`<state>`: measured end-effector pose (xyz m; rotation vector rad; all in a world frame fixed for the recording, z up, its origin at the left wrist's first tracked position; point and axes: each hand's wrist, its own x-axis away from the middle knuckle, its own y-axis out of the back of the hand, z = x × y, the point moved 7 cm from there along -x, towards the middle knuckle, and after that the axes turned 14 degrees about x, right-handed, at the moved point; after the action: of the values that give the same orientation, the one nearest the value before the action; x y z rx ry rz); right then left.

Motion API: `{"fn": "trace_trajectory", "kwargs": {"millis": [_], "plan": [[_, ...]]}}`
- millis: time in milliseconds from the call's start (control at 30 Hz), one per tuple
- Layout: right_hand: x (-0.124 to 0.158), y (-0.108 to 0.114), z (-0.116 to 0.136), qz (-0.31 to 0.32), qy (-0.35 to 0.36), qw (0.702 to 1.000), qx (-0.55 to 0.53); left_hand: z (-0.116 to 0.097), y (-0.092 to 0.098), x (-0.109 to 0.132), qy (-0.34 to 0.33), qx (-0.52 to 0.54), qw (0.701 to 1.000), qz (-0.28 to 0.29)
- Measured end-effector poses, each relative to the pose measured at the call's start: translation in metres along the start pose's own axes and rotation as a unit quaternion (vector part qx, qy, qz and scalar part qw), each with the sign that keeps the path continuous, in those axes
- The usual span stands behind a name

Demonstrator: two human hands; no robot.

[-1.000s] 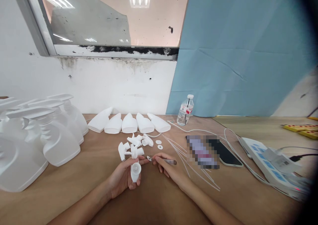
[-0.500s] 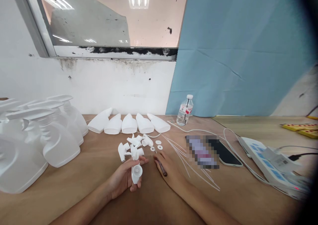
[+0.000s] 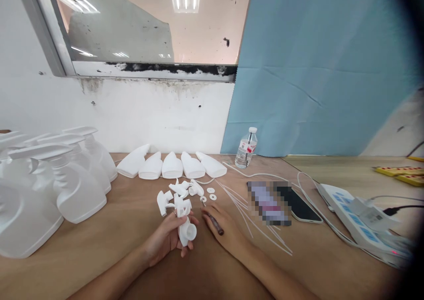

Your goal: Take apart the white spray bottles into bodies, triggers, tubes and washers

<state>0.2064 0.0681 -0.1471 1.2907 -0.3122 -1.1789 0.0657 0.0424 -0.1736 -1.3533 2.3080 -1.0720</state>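
Note:
My left hand [image 3: 165, 236] is closed around a white spray trigger head [image 3: 186, 234], its round collar opening facing right and up toward me. Just to the right, my right hand [image 3: 229, 225] rests low over the table, fingers wrapped on a thin tool with a dark brown handle [image 3: 216, 225]. The tool's slim tip points at a small white washer [image 3: 203, 199]; whether it touches the washer I cannot tell. Two more washers [image 3: 211, 190] lie beyond it. Several loose white trigger heads [image 3: 164, 202] lie beyond my left hand.
Several white shells [image 3: 172, 165] stand in a row near the wall. Translucent spray bottles [image 3: 81, 194] crowd the left. Thin white tubes [image 3: 243, 207], a water bottle [image 3: 247, 148], a phone [image 3: 303, 207], a cable [image 3: 265, 174] and a power strip [image 3: 351, 211] occupy the right side.
The trigger head in my left hand has turned, its round opening swinging to the right. My right hand has shifted slightly left with the tool, its tip closer to the nearest washer.

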Motion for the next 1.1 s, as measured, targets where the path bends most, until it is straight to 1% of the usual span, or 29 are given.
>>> {"fn": "trace_trajectory", "kwargs": {"millis": [100, 167, 200, 233, 267, 333, 367, 400, 433, 467, 533, 600, 667, 767, 867, 933, 967, 1000, 1033, 1067, 1100], "plan": [[0.000, 0.001, -0.005, -0.007, -0.020, 1.000, -0.001, 0.001, -0.003, 0.000, -0.044, -0.039, 0.998, 0.037], [0.000, 0.006, -0.007, -0.024, -0.037, 0.999, -0.012, -0.005, -0.007, 0.005, -0.093, -0.127, 0.986, 0.047], [0.000, 0.009, -0.007, -0.032, -0.041, 0.998, -0.020, -0.009, -0.011, 0.010, -0.125, -0.199, 0.971, 0.049], [0.000, 0.011, -0.007, -0.039, -0.043, 0.998, -0.030, -0.014, -0.017, 0.014, -0.159, -0.281, 0.945, 0.058], [0.000, 0.013, -0.006, -0.043, -0.043, 0.997, -0.039, -0.018, -0.026, 0.020, -0.192, -0.364, 0.908, 0.078], [0.000, 0.014, -0.006, -0.047, -0.043, 0.997, -0.051, -0.020, -0.046, 0.029, -0.245, -0.504, 0.816, 0.140], [0.000, 0.013, -0.007, -0.047, -0.046, 0.996, -0.053, -0.018, -0.053, 0.032, -0.260, -0.553, 0.773, 0.171], [0.000, 0.012, -0.008, -0.047, -0.049, 0.996, -0.053, -0.016, -0.058, 0.034, -0.269, -0.589, 0.737, 0.194], [0.000, 0.011, -0.009, -0.046, -0.052, 0.996, -0.053, -0.014, -0.060, 0.034, -0.275, -0.617, 0.709, 0.203], [0.000, 0.010, -0.009, -0.046, -0.053, 0.996, -0.054, -0.014, -0.059, 0.033, -0.282, -0.639, 0.687, 0.201], [0.000, 0.009, -0.010, -0.046, -0.049, 0.996, -0.057, -0.014, -0.054, 0.030, -0.294, -0.667, 0.661, 0.179], [0.001, 0.009, -0.009, -0.046, -0.046, 0.996, -0.059, -0.016, -0.045, 0.028, -0.299, -0.685, 0.647, 0.150], [0.001, 0.010, -0.008, -0.046, -0.046, 0.996, -0.061, -0.018, -0.037, 0.027, -0.286, -0.702, 0.640, 0.128], [0.000, 0.013, -0.006, -0.045, -0.050, 0.996, -0.061, -0.021, -0.031, 0.026, -0.271, -0.712, 0.636, 0.122], [0.000, 0.015, -0.005, -0.048, -0.051, 0.996, -0.060, -0.033, -0.029, 0.026, -0.302, -0.704, 0.634, 0.107], [0.000, 0.015, -0.006, -0.049, -0.052, 0.996, -0.061, -0.049, -0.023, 0.026, -0.338, -0.703, 0.622, 0.072], [0.000, 0.015, -0.006, -0.052, -0.053, 0.995, -0.061, -0.060, -0.017, 0.027, -0.359, -0.707, 0.607, 0.048], [0.001, 0.015, -0.008, -0.053, -0.055, 0.995, -0.060, -0.072, -0.012, 0.028, -0.382, -0.715, 0.585, 0.019], [0.001, 0.015, -0.009, -0.055, -0.056, 0.995, -0.059, -0.086, -0.006, 0.032, -0.413, -0.725, 0.551, -0.015], [0.002, 0.015, -0.010, -0.057, -0.057, 0.995, -0.058, -0.101, 0.000, 0.037, -0.441, -0.738, 0.507, -0.056], [0.003, 0.015, -0.010, -0.060, -0.058, 0.995, -0.057, -0.117, 0.003, 0.046, -0.479, -0.746, 0.451, -0.102]]}}
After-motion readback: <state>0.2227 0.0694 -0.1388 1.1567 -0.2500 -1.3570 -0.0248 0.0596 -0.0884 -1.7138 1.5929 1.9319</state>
